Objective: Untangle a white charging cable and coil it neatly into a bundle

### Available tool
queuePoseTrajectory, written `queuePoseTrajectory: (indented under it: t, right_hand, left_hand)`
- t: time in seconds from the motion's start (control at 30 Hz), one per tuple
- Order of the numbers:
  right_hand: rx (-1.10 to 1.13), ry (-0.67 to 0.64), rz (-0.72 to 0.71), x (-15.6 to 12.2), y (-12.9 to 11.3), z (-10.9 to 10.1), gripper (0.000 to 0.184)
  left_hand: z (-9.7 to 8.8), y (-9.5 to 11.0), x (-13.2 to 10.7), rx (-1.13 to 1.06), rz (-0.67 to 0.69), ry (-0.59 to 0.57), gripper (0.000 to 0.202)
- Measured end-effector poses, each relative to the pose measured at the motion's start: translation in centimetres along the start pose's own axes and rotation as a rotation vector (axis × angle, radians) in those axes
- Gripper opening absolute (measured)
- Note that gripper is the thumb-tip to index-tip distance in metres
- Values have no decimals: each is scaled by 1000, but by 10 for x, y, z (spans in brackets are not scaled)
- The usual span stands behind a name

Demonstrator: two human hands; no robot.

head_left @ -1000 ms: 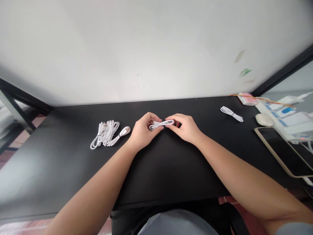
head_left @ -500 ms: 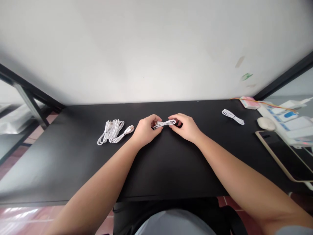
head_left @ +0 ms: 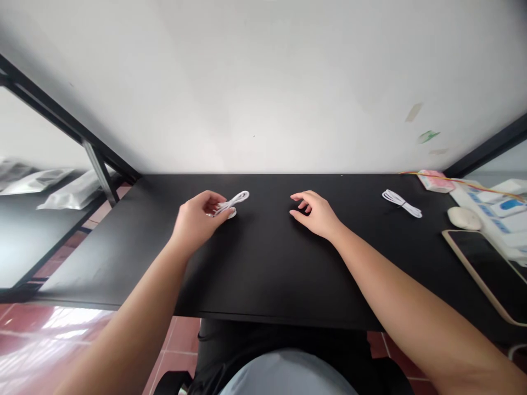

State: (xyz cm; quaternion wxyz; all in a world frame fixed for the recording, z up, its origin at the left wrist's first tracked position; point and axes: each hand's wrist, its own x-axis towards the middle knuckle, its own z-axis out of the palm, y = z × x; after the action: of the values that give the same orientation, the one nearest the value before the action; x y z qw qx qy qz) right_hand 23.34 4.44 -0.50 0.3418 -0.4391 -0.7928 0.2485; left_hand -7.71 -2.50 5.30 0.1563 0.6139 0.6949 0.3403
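Pinched between the thumb and fingers of my left hand point(head_left: 202, 218) is a white bundled cable point(head_left: 239, 197), its looped end sticking out to the right. That hand is closed and sits over the left part of the black table. Just under the held cable a bit of another white cable point(head_left: 233, 213) shows; most of the cable pile there is hidden behind my hand. My right hand point(head_left: 315, 214) hovers over the middle of the table, thumb and fingers apart, with nothing in it. Farther right lies a single white cable tied in a bundle point(head_left: 402, 203).
At the right end are a phone point(head_left: 489, 271), a white mouse point(head_left: 464, 218), a pink box point(head_left: 435, 181) and a white power strip point(head_left: 500, 211) with plugs. A white wall point(head_left: 263, 99) rises behind the black table point(head_left: 263, 274). Plastic bags point(head_left: 74, 189) lie on a surface at left.
My left hand has moved left with the bundled cable, over the cable pile. My right hand has let go of the cable and stays near the middle. The view has shifted slightly left.
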Motion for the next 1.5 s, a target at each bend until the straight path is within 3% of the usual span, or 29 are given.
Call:
queuePoseTrajectory:
  t: [0.13,0.27,0.37,0.53,0.7,0.9,1.1,1.27,1.5]
  right_hand:
    - [-2,-4,6,-1,-1,0,32]
    - [1,0,10,-1,-2,0,27]
    - [8,0,0,-1,-1,0,25]
    - [4,7,-2,-1,1,2,23]
    - [21,-16,19,-1,-3,1,22]
    - [35,-8,38,-3,-2,1,24]
    - [85,77,47,1,6,2,23]
    - [146,240,125,6,11,-3,21]
    - [69,244,120,5,14,-2,18]
  left_hand:
    - [-11,-24,-12,93,-113,133,36]
    - [-9,-32,-19,184,-116,127,31]
    - [-4,-34,-20,273,-71,107,31]
    - [1,-36,-21,395,115,124,28]
    - [0,-25,-25,401,166,189,27]
    - [8,11,-27,260,235,254,18]
    - [41,49,-15,143,456,-39,15]
    - [75,65,7,118,586,-273,18]
    - [105,54,25,171,651,-277,30]
